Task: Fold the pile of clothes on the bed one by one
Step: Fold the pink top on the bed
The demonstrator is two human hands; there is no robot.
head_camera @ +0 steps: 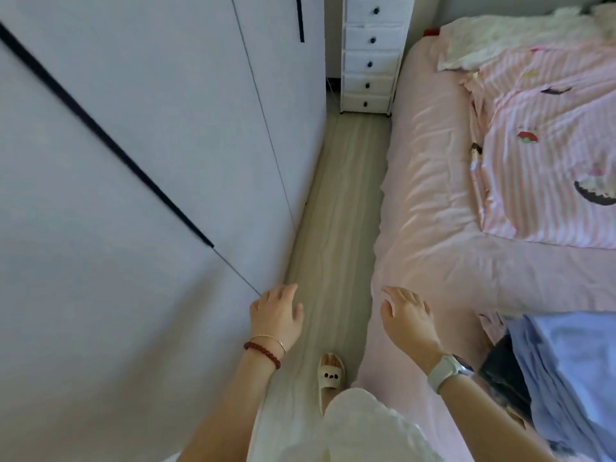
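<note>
Beside the bed (pixel 430 201), over its near edge, the right hand (pixel 408 316) hangs with fingers spread and relaxed, grasping nothing; whether its fingertips brush the pink sheet cannot be told. Further from the bed, over the strip of pale floor (pixel 336 201), the left hand (pixel 276 315) is likewise loose and empty, with a thin bangle and a red bead bracelet at the wrist, while the right wrist wears a watch with a light strap. Neither hand touches any garment. On the bed, at its near right part and well to the right of the right hand, lies the pile of clothes (pixel 566 371): a pale blue garment on top, something dark under it, and a bit of pink striped cloth at its far edge, all loosely heaped. Nothing on the bed in view looks like a folded item, so the task seems to be at its very start, with every piece left to do; the first step would be to turn toward the pile and lift the top garment. Further up the bed lie a pink striped duvet (pixel 550 145) and a white pillow (pixel 510 38). Across the floor from the bed stands a white wardrobe (pixel 150 145), and beyond it a small white drawer unit (pixel 370 51). One slippered foot (pixel 331 371) stands on the floor close to the bed's side.
</note>
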